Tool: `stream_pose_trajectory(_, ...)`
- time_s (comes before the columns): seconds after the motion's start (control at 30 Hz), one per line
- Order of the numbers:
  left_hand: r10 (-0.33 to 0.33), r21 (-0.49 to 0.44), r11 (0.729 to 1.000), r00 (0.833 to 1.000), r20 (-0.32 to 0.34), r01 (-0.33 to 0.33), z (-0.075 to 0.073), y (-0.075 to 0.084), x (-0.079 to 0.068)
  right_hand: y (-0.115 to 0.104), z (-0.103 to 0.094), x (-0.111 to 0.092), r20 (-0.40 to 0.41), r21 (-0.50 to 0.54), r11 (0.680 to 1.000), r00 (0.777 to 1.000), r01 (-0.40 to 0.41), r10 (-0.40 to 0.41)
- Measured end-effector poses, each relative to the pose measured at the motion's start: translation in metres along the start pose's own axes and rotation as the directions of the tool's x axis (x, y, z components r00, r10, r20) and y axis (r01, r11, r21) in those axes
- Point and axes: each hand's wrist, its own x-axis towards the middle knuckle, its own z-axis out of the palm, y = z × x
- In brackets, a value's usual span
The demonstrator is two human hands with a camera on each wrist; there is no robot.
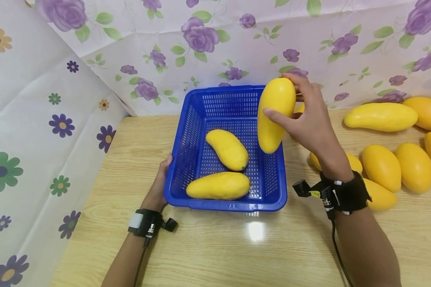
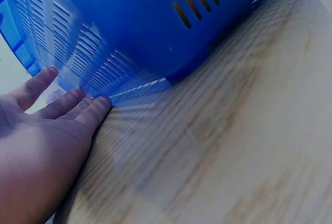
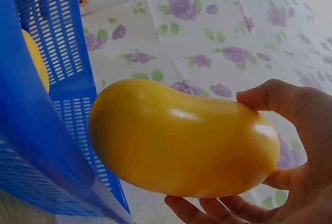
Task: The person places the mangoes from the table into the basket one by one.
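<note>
My right hand (image 1: 310,123) grips a yellow mango (image 1: 277,105) near its top, holding it upright over the right side of a blue plastic basket (image 1: 222,205). In the right wrist view, thumb and fingers lie on opposite sides of the mango (image 3: 181,138), beside the basket wall. Two other yellow mangoes lie inside the basket, one slanted near the middle (image 1: 228,150), another along the front (image 1: 218,186). At the basket's left side is my left hand (image 1: 159,183); the left wrist view shows its outstretched fingers (image 2: 96,112) touching the slotted wall.
To the right, several mangoes lie on the wooden table (image 1: 208,247), among them a long yellow mango (image 1: 380,116) and a rounder orange-yellow mango (image 1: 382,167). A flowered cloth (image 1: 237,52) hangs behind the basket, another (image 1: 32,159) at the left.
</note>
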Motion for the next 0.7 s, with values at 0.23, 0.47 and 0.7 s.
stream_pose_trajectory(0.23, 0.002, -0.013, 1.0, 1.0, -0.001, -0.002, -0.003, -0.003, 0.003, -0.002, 0.01, -0.003, 0.074, -0.008, 1.0, 0.997, 0.009, -0.009)
stream_pose_trajectory(0.47, 0.005, -0.012, 1.0, 1.0, 0.006, -0.005, -0.006, -0.005, 0.005, -0.001, 0.016, -0.003, 0.146, -0.035, 0.999, 0.989, 0.022, -0.017)
stream_pose_trajectory(0.7, 0.013, -0.013, 1.0, 1.0, 0.009, -0.013, -0.005, -0.005, 0.003, 0.002, 0.02, -0.007, 0.242, -0.128, 0.991, 0.97, 0.026, 0.006)
